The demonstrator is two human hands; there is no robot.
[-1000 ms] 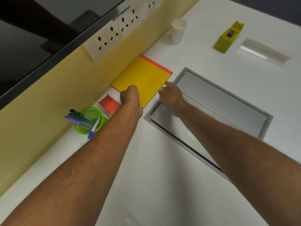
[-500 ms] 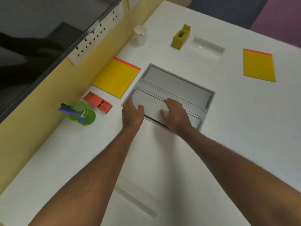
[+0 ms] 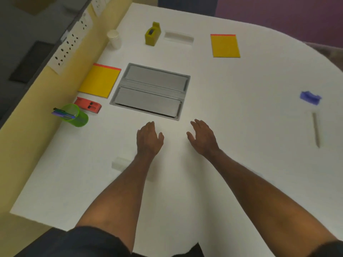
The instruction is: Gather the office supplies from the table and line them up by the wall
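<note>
Both hands are pulling back from the grey recessed panel (image 3: 151, 91) they were resting on half a second ago; the left hand (image 3: 149, 139) and right hand (image 3: 202, 138) are now hovering palm-down over bare white tabletop (image 3: 241, 112) just in front of it, fingers (image 3: 196, 124) loosely spread and holding nothing. Along the yellow wall (image 3: 24, 130), three items are sitting in a row: a green pen cup (image 3: 76, 115) with pens poking out, a red stapler (image 3: 88, 105) just beside it, and a yellow notepad (image 3: 100, 80) with a red top edge lying flat next to the panel. Farther along the wall a stack of paper cups (image 3: 113, 38) is standing upright. Well apart from the wall, other supplies are lying scattered: a yellow tape dispenser (image 3: 152, 34) at the far side, a second yellow notepad (image 3: 225, 45) to its right, a blurred blue object (image 3: 310, 97) near the right edge, and a pen (image 3: 316, 129) just below it. A small clear block (image 3: 120, 162) is lying near the left forearm, partly hidden by it.
</note>
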